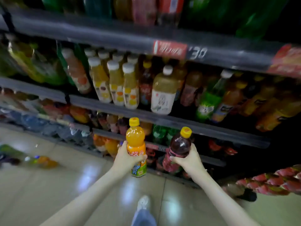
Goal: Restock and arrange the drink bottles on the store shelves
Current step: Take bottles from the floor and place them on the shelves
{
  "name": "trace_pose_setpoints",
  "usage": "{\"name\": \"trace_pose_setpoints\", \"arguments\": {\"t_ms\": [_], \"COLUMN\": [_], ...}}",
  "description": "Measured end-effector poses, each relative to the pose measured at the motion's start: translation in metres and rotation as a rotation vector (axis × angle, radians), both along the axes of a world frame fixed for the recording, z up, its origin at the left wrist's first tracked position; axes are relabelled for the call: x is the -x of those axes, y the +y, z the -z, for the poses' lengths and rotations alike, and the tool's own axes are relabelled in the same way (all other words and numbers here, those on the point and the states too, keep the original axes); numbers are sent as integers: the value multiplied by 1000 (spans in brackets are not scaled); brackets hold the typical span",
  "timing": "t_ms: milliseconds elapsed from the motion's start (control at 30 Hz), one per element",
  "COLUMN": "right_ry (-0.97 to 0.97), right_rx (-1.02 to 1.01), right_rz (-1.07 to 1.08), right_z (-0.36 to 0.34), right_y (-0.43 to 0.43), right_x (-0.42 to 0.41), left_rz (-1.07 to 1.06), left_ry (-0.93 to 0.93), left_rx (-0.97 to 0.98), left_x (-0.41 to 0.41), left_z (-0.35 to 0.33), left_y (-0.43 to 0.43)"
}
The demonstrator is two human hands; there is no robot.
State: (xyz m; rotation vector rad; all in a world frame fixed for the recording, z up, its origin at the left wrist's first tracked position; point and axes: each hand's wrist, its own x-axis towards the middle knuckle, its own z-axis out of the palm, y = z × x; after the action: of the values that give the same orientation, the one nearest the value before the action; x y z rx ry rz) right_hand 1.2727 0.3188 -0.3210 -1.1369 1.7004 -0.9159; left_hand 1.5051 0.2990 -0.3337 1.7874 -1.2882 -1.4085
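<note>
Orange bottle (135, 137), purple bottle (180, 145) in hands (126, 158) (189, 159)

The orange drink bottle (136, 139), yellow-capped, stands upright in the left hand (125, 159); the dark red bottle (180, 145), also yellow-capped, leans slightly in the right hand (189, 159).

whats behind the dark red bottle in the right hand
Behind the dark red bottle, held by the right hand, run a dark shelf edge and a lower row with green bottles and red-labelled bottles. The stock directly behind it is covered.
</note>
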Motion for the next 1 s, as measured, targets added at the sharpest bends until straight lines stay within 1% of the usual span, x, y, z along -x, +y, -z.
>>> {"name": "trace_pose_setpoints", "arguments": {"t_ms": [67, 167, 233, 367, 433, 567, 700, 767, 833, 900, 1000], "right_ry": [12, 8, -10, -66, -78, -82, -85, -19, 33, 5, -20], "right_rx": [-57, -166, -238, -345, -357, -358, -286, -197, -127, -137, -217], "right_rz": [-38, -67, -75, -28, 7, 18, -48, -79, -131, -145, -157], "right_z": [41, 115, 178, 320, 396, 542, 665, 711, 740, 756, 762], "right_y": [8, 19, 28, 48, 59, 76, 82, 81, 79, 85, 100], "right_x": [-15, -38, -52, -82, -97, -122, -143, -150, -157, -158, -151], "left_rz": [18, 39, 59, 100, 120, 157, 175, 182, 162, 155, 155], "left_ry": [-40, -130, -142, -200, -238, -280, -306, -316, -306, -278, -250], "left_rx": [-21, -108, -128, -184, -225, -248, -206, -186, -177, -189, -209], "left_x": [-8, -24, -32, -44, -53, -75, -94, -101, -110, -119, -134], "left_z": [33, 108, 159, 290, 368, 522, 643, 689, 721, 739, 740], "left_y": [13, 37, 40, 56, 63, 80, 90, 94, 102, 113, 131]}}
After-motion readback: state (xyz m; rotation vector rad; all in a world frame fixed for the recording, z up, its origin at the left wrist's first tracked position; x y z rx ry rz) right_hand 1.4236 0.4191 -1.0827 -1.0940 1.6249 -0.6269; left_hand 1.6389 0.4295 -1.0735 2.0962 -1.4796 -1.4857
